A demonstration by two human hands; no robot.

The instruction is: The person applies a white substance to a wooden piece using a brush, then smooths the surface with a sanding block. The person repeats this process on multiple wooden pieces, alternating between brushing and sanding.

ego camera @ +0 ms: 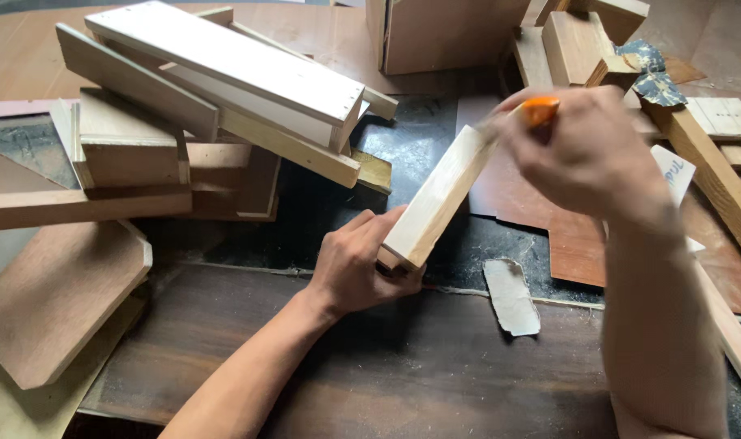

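Two hands on a pale wood block (437, 197), centre of frame

Left hand (356, 268) coming up from lower left, fingers wrapped tight round the block's lower end, holding it tilted up toward the right. Right hand (586, 154) reaching in from lower right, wrist bent, fingers curled shut round an orange tool (538, 110) pressed at the block's upper end. Stack of wooden boards (216, 89) upper left, scrap of sandpaper (511, 296) just below the block

The wood block (438, 197) was pale, long and rectangular, tilted with its far end raised over the dark bench (370, 358); the orange tool (538, 110) touched its upper end.
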